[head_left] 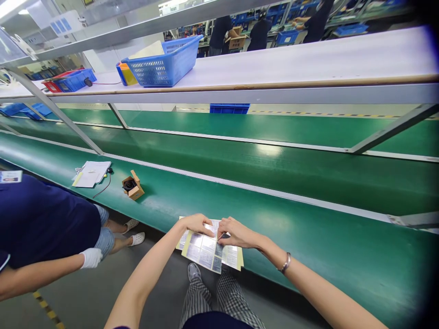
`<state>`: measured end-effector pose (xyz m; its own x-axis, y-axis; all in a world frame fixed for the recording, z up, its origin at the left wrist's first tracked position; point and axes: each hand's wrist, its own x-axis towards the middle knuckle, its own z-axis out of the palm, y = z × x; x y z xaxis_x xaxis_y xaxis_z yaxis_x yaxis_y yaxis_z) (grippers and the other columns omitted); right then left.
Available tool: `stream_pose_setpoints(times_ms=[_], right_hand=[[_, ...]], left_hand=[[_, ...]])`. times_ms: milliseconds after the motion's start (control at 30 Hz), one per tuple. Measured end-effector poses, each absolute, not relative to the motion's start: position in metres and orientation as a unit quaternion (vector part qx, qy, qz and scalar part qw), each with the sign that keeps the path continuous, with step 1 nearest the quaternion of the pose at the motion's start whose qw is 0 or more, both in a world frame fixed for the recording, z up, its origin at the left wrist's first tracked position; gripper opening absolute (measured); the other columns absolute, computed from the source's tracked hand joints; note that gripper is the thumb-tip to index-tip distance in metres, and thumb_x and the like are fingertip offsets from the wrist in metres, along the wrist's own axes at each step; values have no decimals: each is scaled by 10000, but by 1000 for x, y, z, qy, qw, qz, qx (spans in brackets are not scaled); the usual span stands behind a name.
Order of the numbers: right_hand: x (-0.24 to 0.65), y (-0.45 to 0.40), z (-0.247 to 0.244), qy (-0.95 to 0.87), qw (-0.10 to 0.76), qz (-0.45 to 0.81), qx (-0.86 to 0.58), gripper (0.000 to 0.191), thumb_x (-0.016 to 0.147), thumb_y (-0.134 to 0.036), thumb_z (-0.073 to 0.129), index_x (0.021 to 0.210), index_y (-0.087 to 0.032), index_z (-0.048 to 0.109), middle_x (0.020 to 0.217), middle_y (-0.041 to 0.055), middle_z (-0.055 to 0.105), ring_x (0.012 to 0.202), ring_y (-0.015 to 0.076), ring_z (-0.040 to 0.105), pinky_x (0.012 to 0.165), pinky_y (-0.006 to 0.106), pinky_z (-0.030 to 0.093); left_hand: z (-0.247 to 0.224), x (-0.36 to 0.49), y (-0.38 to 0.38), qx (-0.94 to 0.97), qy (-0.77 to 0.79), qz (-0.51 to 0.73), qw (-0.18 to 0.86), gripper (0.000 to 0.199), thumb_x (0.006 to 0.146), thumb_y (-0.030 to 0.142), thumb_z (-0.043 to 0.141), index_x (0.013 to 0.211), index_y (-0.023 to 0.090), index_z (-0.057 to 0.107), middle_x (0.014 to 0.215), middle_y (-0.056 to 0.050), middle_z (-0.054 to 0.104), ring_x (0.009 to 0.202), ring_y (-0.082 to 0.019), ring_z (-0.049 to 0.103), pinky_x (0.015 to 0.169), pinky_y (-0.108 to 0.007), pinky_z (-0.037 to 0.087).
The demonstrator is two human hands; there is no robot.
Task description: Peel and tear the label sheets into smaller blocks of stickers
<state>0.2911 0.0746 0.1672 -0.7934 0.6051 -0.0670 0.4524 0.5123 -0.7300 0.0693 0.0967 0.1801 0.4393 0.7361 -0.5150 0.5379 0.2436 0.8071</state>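
Observation:
Several sheets of silvery labels [202, 249] with pale yellow backing lie overlapped at the front edge of the green bench [164, 201]. My left hand [198, 224] rests on their upper left part, fingers spread and holding nothing. Over the upper right part of the sheets is my right hand [233, 232], thumb and fingers pinched on a small dark label [224, 236]. How much of that label still touches the sheet cannot be made out.
An open small carton [134, 188] with black contents and a stack of papers [92, 173] are on the bench to the left. A person in dark blue [48, 219] stands at far left, one gloved hand low. Blue basket [164, 64] sits on the white shelf [274, 68] above.

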Motion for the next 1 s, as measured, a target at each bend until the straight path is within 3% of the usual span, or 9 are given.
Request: stream_pose_setpoints(times_ms=[67, 133, 200, 233, 267, 333, 433, 567, 1000], right_hand=[[294, 76, 167, -837, 121, 411, -340, 110, 824, -323, 680, 776, -230, 713, 829, 17, 697, 883, 216, 584, 874, 374, 371], [299, 76, 166, -802, 142, 441, -377, 186, 845, -367, 644, 760, -212, 701, 852, 31, 706, 875, 216, 603, 842, 354, 412], [304, 76, 164, -763, 155, 473, -413, 260, 856, -428, 612, 778, -196, 700, 902, 51, 718, 870, 221, 626, 772, 328, 451], [306, 75, 162, -742, 160, 488, -430, 296, 859, -456, 597, 795, -186, 700, 914, 61, 723, 855, 224, 637, 733, 319, 462], [306, 74, 160, -724, 164, 501, -445, 327, 858, -479, 587, 803, -177, 697, 906, 67, 728, 831, 225, 644, 699, 312, 468], [304, 72, 156, -695, 171, 524, -462, 359, 849, -506, 581, 796, -167, 690, 847, 61, 731, 780, 220, 650, 665, 301, 471], [294, 66, 153, -674, 184, 538, -472, 349, 812, -508, 609, 750, -173, 683, 790, 41, 718, 744, 207, 636, 653, 290, 462], [282, 59, 155, -669, 205, 526, -483, 328, 772, -495, 630, 685, -182, 672, 736, 25, 682, 708, 194, 593, 639, 287, 436], [290, 40, 175, -684, 271, 498, -459, 270, 823, -477, 640, 751, -228, 718, 830, 22, 724, 780, 210, 573, 727, 319, 414]], left_hand=[[182, 66, 90, 577, 581, 196, 539, 451, 584, 447, 872, 946, 230, 713, 1013, -57, 705, 1085, -282, 571, 952, -349, 409], [180, 58, 77, 520, 636, 302, 484, 509, 826, 596, 616, 1198, 248, 606, 1324, -100, 585, 1375, -288, 354, 1125, -406, 259], [175, 50, 60, 458, 669, 373, 452, 626, 925, 659, 362, 1357, 216, 455, 1520, -138, 384, 1487, -269, 136, 1181, -441, 150], [172, 48, 51, 434, 672, 393, 453, 687, 924, 686, 313, 1390, 191, 407, 1557, -159, 322, 1496, -274, 115, 1186, -451, 149], [170, 47, 42, 416, 667, 402, 470, 747, 903, 722, 317, 1390, 162, 407, 1552, -187, 326, 1485, -296, 173, 1179, -464, 189], [165, 51, 27, 402, 630, 394, 535, 831, 817, 785, 444, 1297, 111, 523, 1421, -233, 501, 1359, -348, 425, 1114, -484, 335], [163, 65, 16, 404, 552, 377, 624, 748, 652, 683, 751, 1126, 109, 675, 1163, -185, 701, 1129, -336, 632, 1013, -451, 469], [166, 78, 18, 395, 516, 408, 641, 682, 584, 466, 887, 1156, 153, 687, 1207, -129, 702, 1130, -294, 640, 1017, -400, 481], [171, 77, 41, 362, 476, 385, 703, 619, 533, 294, 919, 1097, 141, 715, 1164, -134, 720, 1111, -306, 650, 1005, -425, 490]])
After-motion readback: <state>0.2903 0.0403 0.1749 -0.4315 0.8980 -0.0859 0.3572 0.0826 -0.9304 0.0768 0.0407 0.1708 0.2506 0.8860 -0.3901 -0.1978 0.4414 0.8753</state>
